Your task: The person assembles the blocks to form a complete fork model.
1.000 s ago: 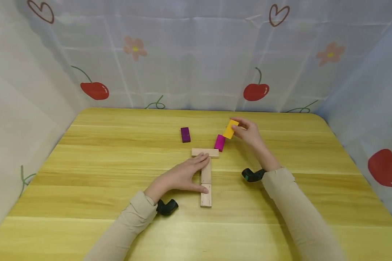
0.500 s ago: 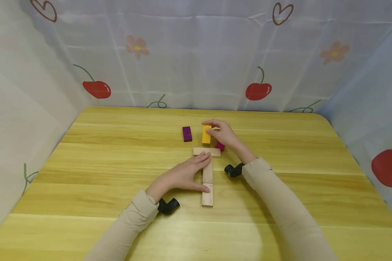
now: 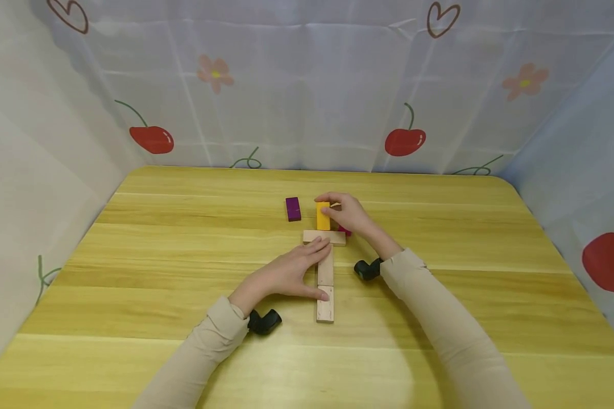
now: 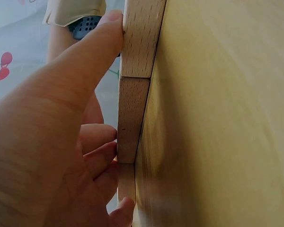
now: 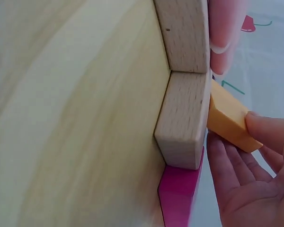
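Observation:
Three plain wooden blocks form a T on the table in the head view: a crosswise block [image 3: 309, 236], a middle block [image 3: 326, 272] and a near block [image 3: 325, 312]. My left hand [image 3: 281, 277] lies over them, its fingertips on the far blocks and its thumb on the near one. My right hand [image 3: 350, 215] pinches a yellow block [image 3: 323, 220] just beyond the crosswise block. In the right wrist view the yellow block looks tilted, with its low end by the crosswise block; whether they touch I cannot tell. A magenta block [image 5: 180, 194], partly hidden by my right hand in the head view, lies beside the crosswise block's right end.
A dark purple block [image 3: 293, 209] lies on the table [image 3: 158, 255], left of the yellow one. Black devices, one [image 3: 265, 322] at the left wrist and another [image 3: 366, 269] at the right, stick out under the sleeves. A printed curtain [image 3: 297, 85] stands behind the table.
My right hand has carried the yellow block left from above the magenta block, then slightly nearer and down to the crosswise block. My left hand has stayed on the wooden blocks.

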A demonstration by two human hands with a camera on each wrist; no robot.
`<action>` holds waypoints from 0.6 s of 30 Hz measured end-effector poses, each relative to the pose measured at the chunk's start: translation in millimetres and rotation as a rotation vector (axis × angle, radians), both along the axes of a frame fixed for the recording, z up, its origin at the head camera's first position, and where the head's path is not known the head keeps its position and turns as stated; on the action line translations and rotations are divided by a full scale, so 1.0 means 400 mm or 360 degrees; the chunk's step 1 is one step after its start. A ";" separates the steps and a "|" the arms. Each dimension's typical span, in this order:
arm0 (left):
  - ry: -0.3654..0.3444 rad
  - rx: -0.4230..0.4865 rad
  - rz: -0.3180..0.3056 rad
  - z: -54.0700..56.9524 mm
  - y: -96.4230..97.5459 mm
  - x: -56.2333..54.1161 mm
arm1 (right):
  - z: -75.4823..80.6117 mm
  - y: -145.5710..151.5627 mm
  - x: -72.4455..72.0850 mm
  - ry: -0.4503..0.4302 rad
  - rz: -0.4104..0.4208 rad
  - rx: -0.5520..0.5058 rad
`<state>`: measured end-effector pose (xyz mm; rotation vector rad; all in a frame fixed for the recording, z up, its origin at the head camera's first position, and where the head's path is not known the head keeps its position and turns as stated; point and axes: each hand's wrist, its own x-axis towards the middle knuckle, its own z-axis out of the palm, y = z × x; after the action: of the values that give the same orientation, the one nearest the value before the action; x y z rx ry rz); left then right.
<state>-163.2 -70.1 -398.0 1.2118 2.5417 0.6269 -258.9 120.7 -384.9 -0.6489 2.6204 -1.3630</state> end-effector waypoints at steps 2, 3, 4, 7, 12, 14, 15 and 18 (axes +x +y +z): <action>0.0002 0.0002 -0.0003 0.001 0.000 0.000 | 0.002 0.001 0.001 0.0027 0.0001 0.0049; 0.0000 0.0004 -0.0003 0.001 0.000 0.000 | 0.002 0.002 0.002 0.0046 0.0008 0.0076; 0.0004 0.0007 -0.0006 0.001 0.000 0.000 | 0.003 0.003 0.002 0.0060 0.0014 0.0098; 0.0013 -0.0005 -0.0003 0.000 0.001 0.000 | 0.002 0.007 0.000 0.0088 0.0025 0.0165; 0.0010 -0.0009 0.0001 0.002 0.001 0.000 | -0.002 0.012 -0.010 0.0113 0.0055 0.0263; 0.0005 -0.0004 0.0000 0.003 0.000 0.001 | -0.001 0.013 -0.014 0.0117 0.0071 0.0298; 0.0002 -0.0002 0.0000 0.003 0.000 0.001 | 0.000 0.014 -0.015 0.0115 0.0079 0.0317; -0.0001 -0.0003 -0.0001 0.003 0.000 0.001 | 0.000 0.013 -0.020 0.0096 0.0109 0.0374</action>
<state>-163.0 -70.1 -396.7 1.2115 2.5408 0.6247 -266.7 126.0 -385.0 -0.7475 2.7194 -1.0111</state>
